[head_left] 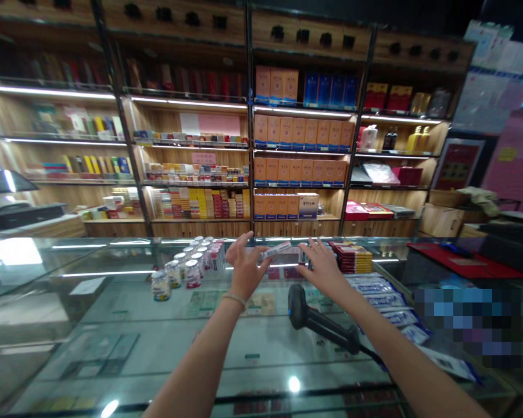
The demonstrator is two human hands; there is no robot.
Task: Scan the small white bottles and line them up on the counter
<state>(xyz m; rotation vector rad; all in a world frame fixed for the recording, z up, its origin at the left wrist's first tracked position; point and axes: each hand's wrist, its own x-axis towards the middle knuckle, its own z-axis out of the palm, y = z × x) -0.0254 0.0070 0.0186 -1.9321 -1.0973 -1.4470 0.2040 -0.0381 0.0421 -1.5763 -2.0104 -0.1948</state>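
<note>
My left hand (244, 267), with a band at the wrist, reaches over the glass counter (157, 342). Its thumb and fingers pinch one end of a slim white pack (276, 250), which is tilted up to the right. Opposite it, my right hand (322, 267) closes thumb and fingers around a small dark-and-white item (302, 254), too small to name. Below the right hand lies a black handheld barcode scanner (322, 325), its cable running under my right forearm. Clear lidded jars (192, 274) stand in rows left of my left hand.
Stacked red-and-gold packs (352, 257) sit right of my right hand. Blue-and-white sachets (381, 300) run along the counter's right side. A red mat (466, 260) lies farther right. Behind the counter, lit shelves hold orange boxes (303, 132) and many small packs (200, 203).
</note>
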